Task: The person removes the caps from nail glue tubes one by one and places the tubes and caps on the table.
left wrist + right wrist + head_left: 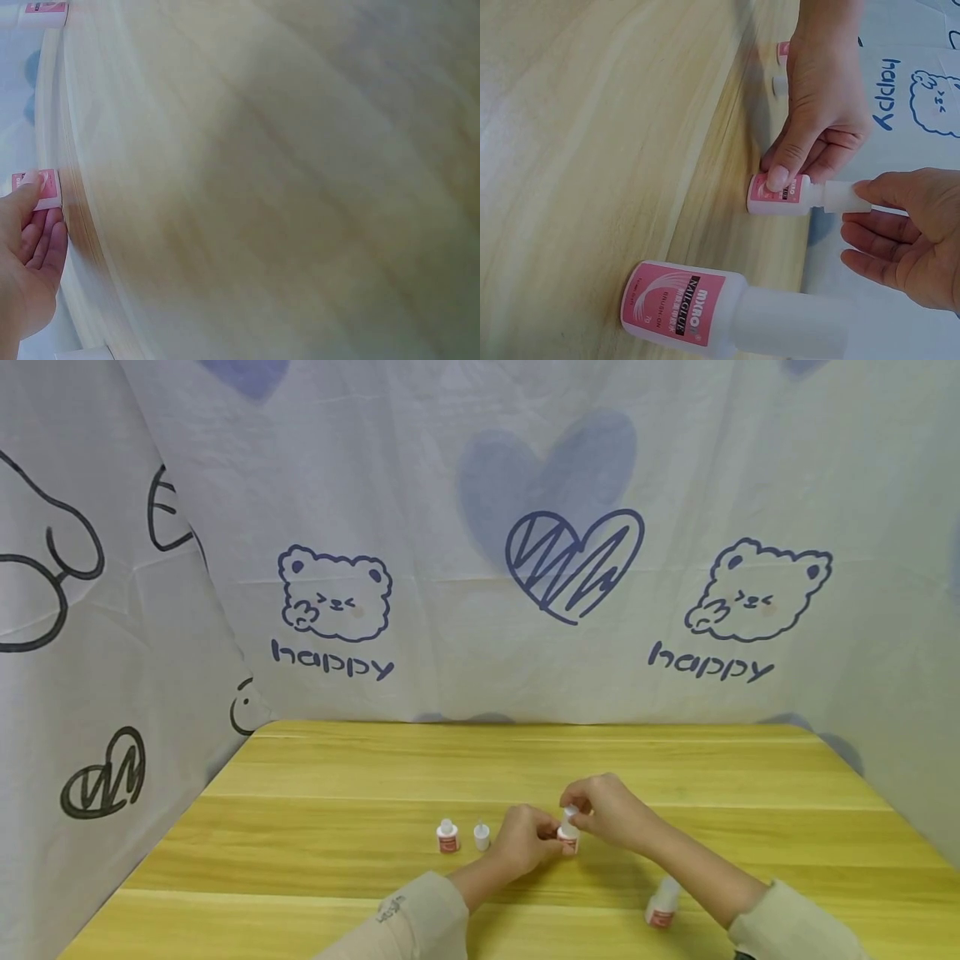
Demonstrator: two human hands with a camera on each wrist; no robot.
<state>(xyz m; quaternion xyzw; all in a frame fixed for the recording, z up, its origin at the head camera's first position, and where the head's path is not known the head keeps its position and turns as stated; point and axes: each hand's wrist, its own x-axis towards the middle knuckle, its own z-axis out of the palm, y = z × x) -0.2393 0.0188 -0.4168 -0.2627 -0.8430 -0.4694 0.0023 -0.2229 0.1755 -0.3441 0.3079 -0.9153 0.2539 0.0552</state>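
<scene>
A small white nail glue bottle (567,842) with a pink label stands upright on the table. My left hand (519,842) grips its body, thumb across the label in the right wrist view. Above it, my right hand (611,810) pinches the white cap (843,197) between thumb and fingers. In the right wrist view the cap is in line with the bottle, and a short stretch of neck shows between them. Left of my left hand stand an uncapped nail glue bottle (447,837) and a loose white brush cap (482,836), its thin brush pointing up.
A capped nail glue bottle (679,306) stands nearer the front, beneath my right forearm in the head view. The wooden table (337,777) ends at a hanging white cloth (450,635) printed with hearts and bears.
</scene>
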